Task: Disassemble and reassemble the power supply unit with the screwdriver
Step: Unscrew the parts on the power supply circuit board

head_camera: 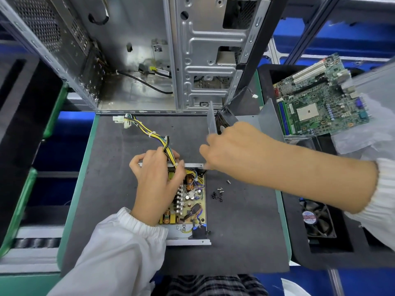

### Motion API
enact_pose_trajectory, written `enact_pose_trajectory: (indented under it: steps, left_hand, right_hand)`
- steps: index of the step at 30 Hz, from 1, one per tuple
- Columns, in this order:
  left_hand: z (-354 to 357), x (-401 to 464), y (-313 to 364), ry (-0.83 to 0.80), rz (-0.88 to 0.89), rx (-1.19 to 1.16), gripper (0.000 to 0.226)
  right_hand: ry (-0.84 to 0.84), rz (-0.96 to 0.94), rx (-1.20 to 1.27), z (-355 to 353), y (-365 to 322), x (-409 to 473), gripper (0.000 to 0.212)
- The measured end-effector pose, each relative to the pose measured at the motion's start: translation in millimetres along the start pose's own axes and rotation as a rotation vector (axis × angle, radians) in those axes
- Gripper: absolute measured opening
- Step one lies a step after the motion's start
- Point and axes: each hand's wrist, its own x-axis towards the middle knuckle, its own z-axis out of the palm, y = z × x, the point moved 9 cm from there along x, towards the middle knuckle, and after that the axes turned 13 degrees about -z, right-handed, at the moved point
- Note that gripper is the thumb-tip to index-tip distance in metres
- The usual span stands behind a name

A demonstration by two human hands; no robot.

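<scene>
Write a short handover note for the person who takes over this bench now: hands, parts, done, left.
Left hand grips the yellow-black cable bundle over the opened power supply board. Right hand is curled at the unit's far edge; whether it holds a tool is hidden. Grey metal cover stands behind it. Small loose screws lie on the dark mat. Done: cover off. Left: reassembly.

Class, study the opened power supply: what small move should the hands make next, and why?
Probably lift the yellow-and-black wire bundle aside with the left hand. It drapes over the tan circuit board, where the right hand works at the tray's far edge; loose small screws lie beside it.
</scene>
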Motion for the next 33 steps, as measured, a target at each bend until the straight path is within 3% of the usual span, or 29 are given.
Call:
enact_pose_trajectory:
  steps: [2,5,8,11,13,15,17,19,20,22,24,27,29,31,33]
  left_hand:
    - [0.7,0.3,-0.8,-0.009,-0.005,-0.001,0.015]
    - [1.3,0.5,-0.6,-0.010,-0.003,0.006,0.015]
    - [0.5,0.2,-0.8,0.002,0.014,0.008,0.013]
    - [-1.1,-0.8,0.1,0.004,0.010,0.013,0.007]
    - [0.0,-1.5,-1.0,-0.034,-0.033,0.090,0.020]
    - [-8.7,0.0,-9.1,-0.055,-0.098,0.296,0.041]
    - [-37.9,5.0,-4.2,0.030,-0.069,0.371,0.042]
    - [-58.4,8.3,15.2,0.054,0.062,0.214,0.022]
    - [-54.7,8.1,29.2,-0.032,0.132,0.136,0.020]
    - [-25.2,5.1,49.9,-0.297,0.167,0.021,0.044]
    - [3.1,6.5,57.4,-0.446,0.095,-0.081,0.059]
    - [16.9,15.0,57.3,-0.416,0.034,-0.235,0.051]
    - [17.3,16.2,57.8,-0.392,0.071,-0.296,0.037]
    - [19.1,13.3,59.4,-0.436,0.136,-0.338,0.032]
    - [22.5,13.7,54.8,-0.505,0.152,-0.342,0.032]
  right_hand:
    - [0.033,0.080,-0.045,-12.5,-0.6,-1.2,0.031]
    - [0.126,0.110,0.184,-3.2,-2.3,2.6,0.035]
    - [0.267,0.002,0.288,-15.9,-4.9,-2.8,0.058]
    - [0.222,-0.017,0.210,-18.1,-9.4,-2.1,0.038]
    - [0.195,0.043,0.078,-20.3,-6.2,2.2,0.021]
    - [0.211,0.079,0.042,-21.5,-3.3,7.2,0.034]
    - [0.237,0.129,0.095,-20.4,4.3,7.7,0.042]
    - [0.250,0.152,0.256,-15.5,10.8,4.2,0.026]
    - [0.234,0.132,0.371,-9.8,11.9,2.5,0.016]
    - [0.236,0.042,0.534,-9.1,9.3,0.3,0.029]
    - [0.279,0.031,0.532,-13.9,7.7,0.8,0.031]
    - [0.323,0.199,0.306,-18.5,11.9,4.1,0.030]
    - [0.352,0.239,0.330,-17.0,15.1,1.4,0.025]
    - [0.349,0.132,0.467,-15.8,14.9,-5.7,0.030]
    - [0.327,-0.049,0.451,-22.9,8.8,-11.8,0.027]
